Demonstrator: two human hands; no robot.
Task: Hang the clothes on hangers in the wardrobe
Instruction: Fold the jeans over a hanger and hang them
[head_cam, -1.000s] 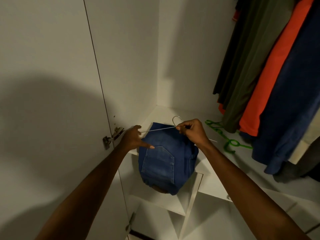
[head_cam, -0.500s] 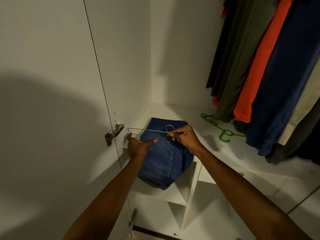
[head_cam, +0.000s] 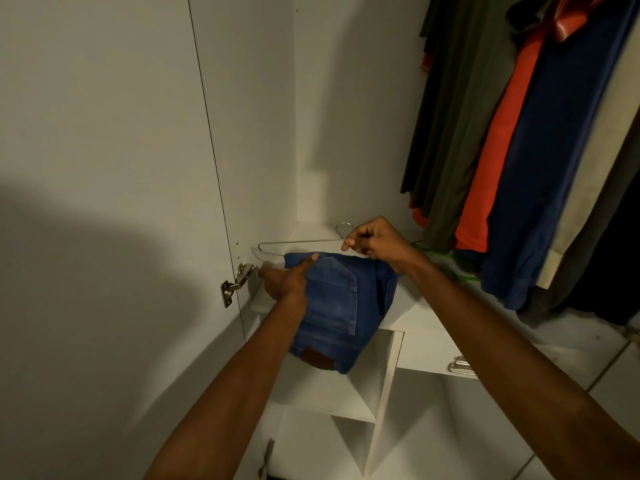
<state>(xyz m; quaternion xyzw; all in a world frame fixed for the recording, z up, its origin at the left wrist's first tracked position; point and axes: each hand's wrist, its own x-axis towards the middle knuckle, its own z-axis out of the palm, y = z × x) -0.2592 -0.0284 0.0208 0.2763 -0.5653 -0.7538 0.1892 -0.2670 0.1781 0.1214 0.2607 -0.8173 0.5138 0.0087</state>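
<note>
Dim white wardrobe interior point(head_cam: 346, 98), open door point(head_cam: 104, 133), tiled floor point(head_cam: 616, 382)

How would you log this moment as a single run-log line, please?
right hand pinches wire hanger near hook | left hand grips folded jeans | jeans on shelf edge | not hung

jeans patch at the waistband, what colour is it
Brown, on the blue jeans; the patch shows in the head view.
</note>
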